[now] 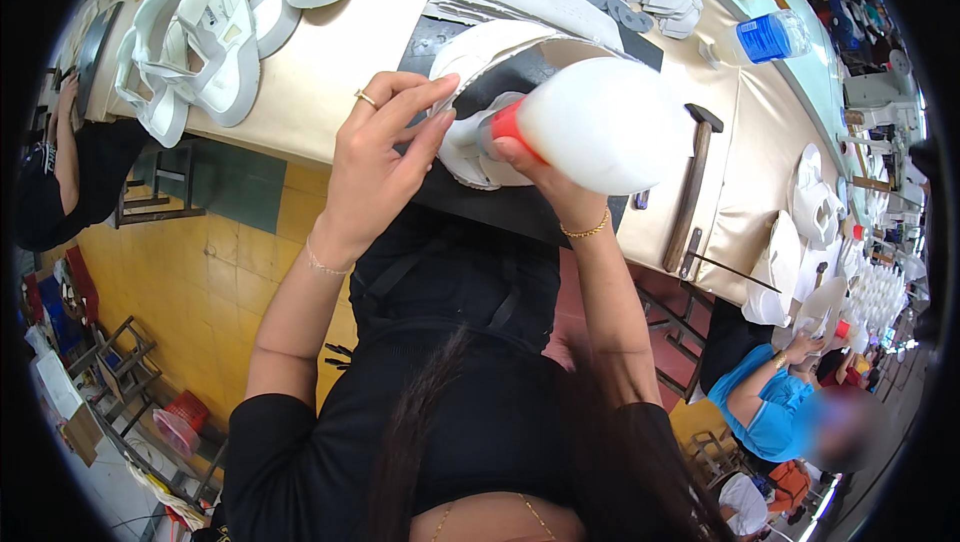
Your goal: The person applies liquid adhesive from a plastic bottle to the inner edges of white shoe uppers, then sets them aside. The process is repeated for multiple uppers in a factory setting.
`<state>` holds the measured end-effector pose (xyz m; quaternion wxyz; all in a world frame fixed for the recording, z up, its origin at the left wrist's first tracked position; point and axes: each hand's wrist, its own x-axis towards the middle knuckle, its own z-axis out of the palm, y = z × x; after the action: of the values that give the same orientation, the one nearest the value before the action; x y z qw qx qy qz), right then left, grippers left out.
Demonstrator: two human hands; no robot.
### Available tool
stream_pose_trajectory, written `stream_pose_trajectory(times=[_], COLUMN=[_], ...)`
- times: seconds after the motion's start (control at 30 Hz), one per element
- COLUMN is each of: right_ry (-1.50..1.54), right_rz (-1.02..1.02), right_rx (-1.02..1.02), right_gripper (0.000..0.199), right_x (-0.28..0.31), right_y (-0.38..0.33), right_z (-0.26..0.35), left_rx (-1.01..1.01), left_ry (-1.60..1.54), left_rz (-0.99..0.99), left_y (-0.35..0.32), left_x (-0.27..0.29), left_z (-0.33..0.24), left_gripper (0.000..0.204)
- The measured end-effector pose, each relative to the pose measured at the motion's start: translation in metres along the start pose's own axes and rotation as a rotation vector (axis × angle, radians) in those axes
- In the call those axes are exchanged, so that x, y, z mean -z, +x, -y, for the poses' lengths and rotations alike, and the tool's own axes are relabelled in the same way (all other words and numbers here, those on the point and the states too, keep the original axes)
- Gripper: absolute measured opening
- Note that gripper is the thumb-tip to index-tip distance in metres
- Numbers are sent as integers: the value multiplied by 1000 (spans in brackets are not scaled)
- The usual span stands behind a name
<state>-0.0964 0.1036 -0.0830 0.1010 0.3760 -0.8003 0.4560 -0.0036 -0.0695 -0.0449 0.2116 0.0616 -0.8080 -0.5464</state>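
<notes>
The right hand wraps its fingers tight around the neck of a white squeeze bottle with a red nozzle, tipped so the nozzle meets a white shoe upper piece just beyond the fingertips. The left hand, fingers pressed together and flat, pins that piece against the dark work mat. Judging by the stacks of white uppers beyond the left fingers, gluing looks midway: this piece is being coated, with others apparently waiting.
</notes>
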Motion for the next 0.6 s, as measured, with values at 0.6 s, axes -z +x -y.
stream_pose_trajectory(times=[0.6], right_ry=[393], right_rz=[-294], right_rx=[-324], right_gripper=[48], right_x=[5], right_y=[15], right_z=[-6], left_rx=[-33], left_ry=[32], left_rz=[4], left_y=[5], left_x=[-5], left_z=[-3], left_gripper=[30])
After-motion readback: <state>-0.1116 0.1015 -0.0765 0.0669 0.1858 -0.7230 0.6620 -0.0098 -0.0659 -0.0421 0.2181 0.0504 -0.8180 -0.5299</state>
